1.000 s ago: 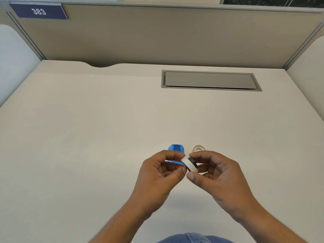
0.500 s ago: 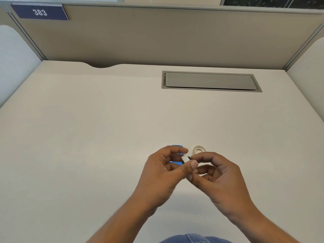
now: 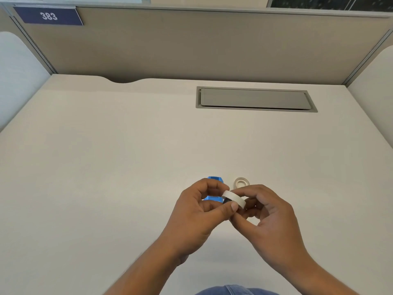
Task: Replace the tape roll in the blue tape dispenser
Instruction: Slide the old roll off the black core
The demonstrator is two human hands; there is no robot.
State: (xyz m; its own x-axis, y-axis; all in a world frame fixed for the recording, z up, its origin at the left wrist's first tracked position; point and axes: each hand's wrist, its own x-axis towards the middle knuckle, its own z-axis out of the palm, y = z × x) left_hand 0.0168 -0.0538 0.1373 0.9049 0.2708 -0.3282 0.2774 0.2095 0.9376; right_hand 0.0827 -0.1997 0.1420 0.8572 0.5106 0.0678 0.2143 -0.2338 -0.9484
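Note:
A small blue tape dispenser (image 3: 214, 179) sits in my left hand (image 3: 197, 211), mostly hidden by the curled fingers. A white tape roll (image 3: 234, 199) with a dark inner core is pinched between my right hand (image 3: 270, 218) and my left thumb, right beside the dispenser. I cannot tell whether the roll is seated in the dispenser. A second small whitish ring (image 3: 241, 182) lies flat on the desk just beyond my hands.
The beige desk (image 3: 106, 167) has a grey cable-tray lid (image 3: 255, 100) set into it at the back right. Grey partition walls (image 3: 191, 45) close off the back and sides, with a blue "383" label (image 3: 49, 16) at the upper left.
The white roll was nearly hidden between my fingers half a second ago; it now shows tilted between both hands. The hands stay in the same spot above the desk.

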